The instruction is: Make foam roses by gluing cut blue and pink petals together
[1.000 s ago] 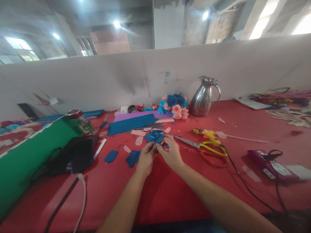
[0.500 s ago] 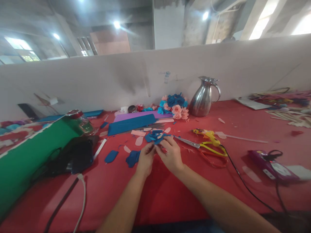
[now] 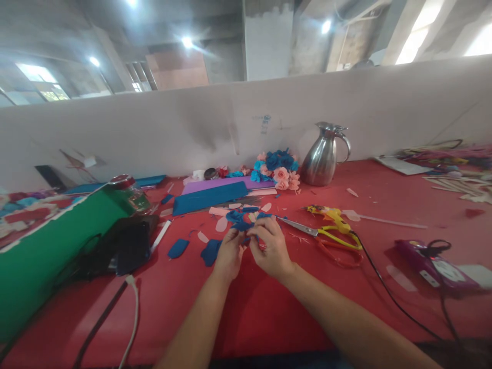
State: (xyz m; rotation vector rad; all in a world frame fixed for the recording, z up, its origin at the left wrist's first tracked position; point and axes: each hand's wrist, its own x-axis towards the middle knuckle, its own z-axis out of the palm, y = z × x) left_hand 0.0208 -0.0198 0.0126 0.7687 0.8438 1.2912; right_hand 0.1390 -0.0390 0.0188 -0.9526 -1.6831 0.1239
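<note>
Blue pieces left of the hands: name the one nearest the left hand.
The ragged piece, close by the left hand; the smooth-edged piece lies farther left, the small scrap near the jar farther back.

Head-worn view, facing forward, angled down

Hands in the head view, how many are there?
2: the left hand, its fingers on the blue petals, and the right hand just right of it. I see no others; some fingertips are hidden.
</note>
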